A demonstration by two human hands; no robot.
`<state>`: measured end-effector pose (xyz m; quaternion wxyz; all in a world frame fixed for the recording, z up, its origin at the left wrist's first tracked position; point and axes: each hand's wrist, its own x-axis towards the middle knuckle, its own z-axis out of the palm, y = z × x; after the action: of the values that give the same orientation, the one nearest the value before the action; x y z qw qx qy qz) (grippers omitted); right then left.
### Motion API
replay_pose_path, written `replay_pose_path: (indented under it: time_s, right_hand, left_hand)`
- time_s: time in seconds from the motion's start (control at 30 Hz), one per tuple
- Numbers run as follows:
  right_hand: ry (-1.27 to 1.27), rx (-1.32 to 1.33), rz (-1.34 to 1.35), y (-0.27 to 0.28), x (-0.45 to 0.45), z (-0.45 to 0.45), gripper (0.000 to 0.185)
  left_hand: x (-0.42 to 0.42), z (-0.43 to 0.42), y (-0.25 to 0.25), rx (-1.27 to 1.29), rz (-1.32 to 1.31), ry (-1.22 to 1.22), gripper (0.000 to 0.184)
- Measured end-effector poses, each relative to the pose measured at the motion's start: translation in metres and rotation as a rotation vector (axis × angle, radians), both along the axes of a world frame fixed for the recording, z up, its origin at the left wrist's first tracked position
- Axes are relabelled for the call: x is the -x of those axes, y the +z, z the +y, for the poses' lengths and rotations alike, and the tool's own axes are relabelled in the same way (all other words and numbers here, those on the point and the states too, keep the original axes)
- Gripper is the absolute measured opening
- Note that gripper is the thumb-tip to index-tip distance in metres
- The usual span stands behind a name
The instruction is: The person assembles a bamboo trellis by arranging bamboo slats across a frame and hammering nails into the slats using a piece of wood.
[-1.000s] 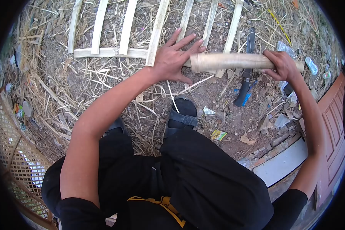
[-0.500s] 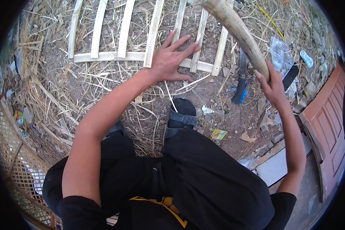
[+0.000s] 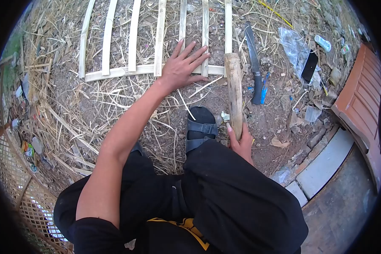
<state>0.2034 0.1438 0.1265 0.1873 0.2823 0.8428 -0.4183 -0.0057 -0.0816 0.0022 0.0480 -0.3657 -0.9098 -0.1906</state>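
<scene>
My left hand (image 3: 184,67) lies with fingers spread across the bamboo slats (image 3: 158,38), near where they meet a crosswise bamboo strip (image 3: 127,71). Wrapped round the near end of a thick wooden stick (image 3: 234,93) is my right hand (image 3: 243,146), beside my sandalled foot. The stick points away from me, and its far end covers the lower part of the rightmost slat; whether it touches the slat I cannot tell. Just right of the stick, a machete (image 3: 254,63) with a dark handle rests on the soil.
Fibre shavings (image 3: 152,122) litter the ground. Clear plastic (image 3: 292,42), a black phone-like slab (image 3: 310,67) and a white can-like item (image 3: 322,43) lie at the right. A brown panelled board (image 3: 360,97) stands at the right edge, woven lattice (image 3: 12,178) at the left.
The stick has come down from a raised position at upper right, and my right hand has moved down and left with it. My left hand stays spread on the slats.
</scene>
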Motion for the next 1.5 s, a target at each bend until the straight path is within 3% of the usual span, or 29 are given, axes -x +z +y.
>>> replay_pose_path:
  time_s: [0.33,0.5,0.63,0.73,0.8,0.83,0.9,1.07,1.17,1.2,1.27,1.37,1.5]
  right_hand:
    - [0.175,-0.009,0.087,0.000,0.011,-0.009,0.040]
    - [0.290,-0.066,0.283,-0.007,-0.013,0.002,0.039]
    - [0.269,-0.137,0.031,-0.009,-0.013,0.003,0.039]
    - [0.291,-0.131,0.194,-0.008,-0.019,0.005,0.038]
    - [0.186,0.025,0.400,-0.010,-0.026,0.005,0.036]
    - [0.185,0.024,0.401,-0.012,-0.023,0.004,0.036]
    - [0.320,-0.151,0.047,-0.018,-0.013,0.002,0.035]
    - [0.126,0.010,0.256,-0.001,-0.016,-0.001,0.035]
    - [0.116,-0.041,0.414,-0.020,-0.042,0.000,0.036]
    - [0.115,-0.044,0.416,-0.022,-0.043,-0.001,0.036]
    - [0.319,-0.229,0.139,-0.028,-0.038,0.000,0.037]
    - [0.188,-0.076,0.208,-0.010,-0.038,-0.003,0.037]
    - [0.238,-0.234,0.293,-0.007,-0.047,-0.004,0.038]
  left_hand:
    - [0.003,-0.004,0.004,0.052,-0.079,-0.003,0.084]
    - [0.002,-0.005,0.003,0.074,-0.061,-0.003,0.082]
    - [0.003,-0.004,-0.001,0.064,-0.055,0.008,0.081]
    - [0.004,-0.002,-0.004,0.088,-0.023,0.007,0.084]
    - [0.002,-0.005,0.000,0.107,-0.057,0.002,0.090]
    - [0.002,-0.004,0.004,0.118,-0.083,-0.006,0.095]
    - [0.002,-0.004,0.007,0.099,-0.093,-0.006,0.100]
    - [0.004,-0.005,0.006,0.134,-0.058,-0.018,0.105]
    - [0.003,-0.006,0.005,0.083,-0.096,-0.013,0.105]
    - [0.003,-0.005,0.005,0.081,-0.094,-0.015,0.105]
    - [0.004,-0.006,0.005,0.111,-0.100,-0.013,0.103]
    - [0.004,-0.006,0.006,0.101,-0.075,-0.021,0.102]
    - [0.003,-0.005,0.004,0.068,-0.116,-0.010,0.101]
